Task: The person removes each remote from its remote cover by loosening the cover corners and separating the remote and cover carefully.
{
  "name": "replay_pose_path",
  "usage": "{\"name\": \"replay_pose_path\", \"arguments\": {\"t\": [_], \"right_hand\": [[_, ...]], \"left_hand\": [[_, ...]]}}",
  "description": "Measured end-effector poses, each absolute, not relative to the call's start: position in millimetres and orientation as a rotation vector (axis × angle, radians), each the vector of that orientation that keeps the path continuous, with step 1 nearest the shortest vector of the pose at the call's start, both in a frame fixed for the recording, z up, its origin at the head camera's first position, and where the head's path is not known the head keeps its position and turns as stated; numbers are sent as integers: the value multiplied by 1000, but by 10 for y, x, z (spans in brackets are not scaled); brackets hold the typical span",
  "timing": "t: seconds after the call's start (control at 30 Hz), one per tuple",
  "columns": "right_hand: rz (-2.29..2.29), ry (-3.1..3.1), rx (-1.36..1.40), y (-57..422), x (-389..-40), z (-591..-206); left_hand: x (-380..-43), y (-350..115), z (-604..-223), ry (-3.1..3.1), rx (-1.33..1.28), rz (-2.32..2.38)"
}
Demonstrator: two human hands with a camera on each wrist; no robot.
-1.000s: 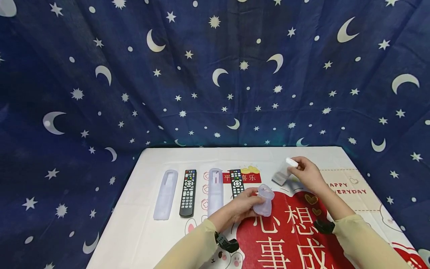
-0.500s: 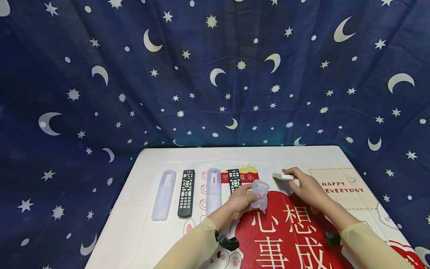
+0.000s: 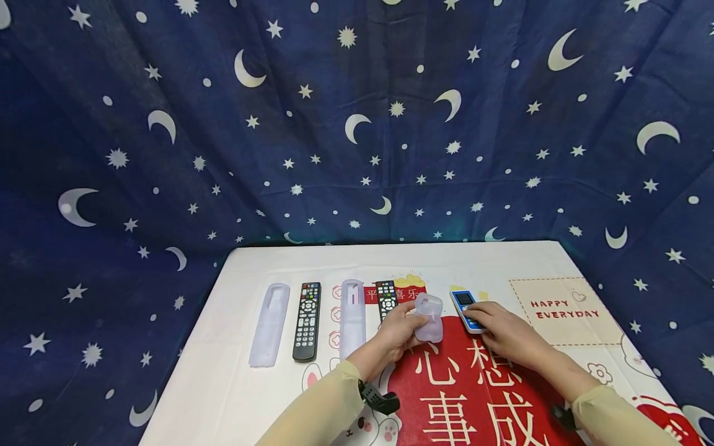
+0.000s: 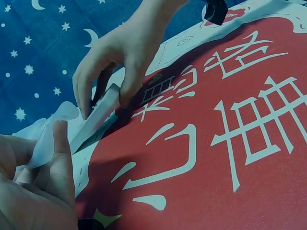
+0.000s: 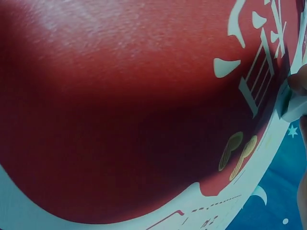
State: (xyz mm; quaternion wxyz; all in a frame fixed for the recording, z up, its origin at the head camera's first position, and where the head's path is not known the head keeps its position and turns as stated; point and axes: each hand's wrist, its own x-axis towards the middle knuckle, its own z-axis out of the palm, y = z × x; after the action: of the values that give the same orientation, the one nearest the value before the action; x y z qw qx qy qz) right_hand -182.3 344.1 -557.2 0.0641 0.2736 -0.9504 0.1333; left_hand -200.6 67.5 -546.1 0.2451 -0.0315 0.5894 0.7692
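My left hand (image 3: 397,334) pinches a small translucent silicone remote cover (image 3: 429,325) between thumb and fingers, its open end upward. To its right, my right hand (image 3: 510,331) grips a white remote control (image 3: 464,301) with a blue face and a dark screen. The remote lies face up at the top of the red heart print. In the left wrist view, the fingers straddle the sides of the remote (image 4: 98,115), just beyond the cover (image 4: 45,143). Only part of the right hand (image 5: 301,81) shows at the right wrist view's edge.
Left of my hands lie a long translucent cover (image 3: 270,325), a black remote (image 3: 307,322), a second long cover (image 3: 352,319) and another black remote (image 3: 386,297), partly hidden by my left hand. A star-patterned curtain (image 3: 312,124) hangs behind the printed table cover (image 3: 245,272).
My right hand has turned the remote from a tilted, raised pose to lying face up, its blue face now showing. My left hand keeps holding the small cover, its angle slightly changed.
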Motion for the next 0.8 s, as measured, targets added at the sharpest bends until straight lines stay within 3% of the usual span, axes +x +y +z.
{"name": "replay_pose_path", "arguments": {"t": [0.4,0.8], "right_hand": [[413,-2917,805,3463,-1736,-5579],[594,-2927,532,3439,-1722,-5524]], "left_hand": [[-2037,763,-5405,1659,-108,2097],[-2134,1099,-5412,1791,-208,2088]]}}
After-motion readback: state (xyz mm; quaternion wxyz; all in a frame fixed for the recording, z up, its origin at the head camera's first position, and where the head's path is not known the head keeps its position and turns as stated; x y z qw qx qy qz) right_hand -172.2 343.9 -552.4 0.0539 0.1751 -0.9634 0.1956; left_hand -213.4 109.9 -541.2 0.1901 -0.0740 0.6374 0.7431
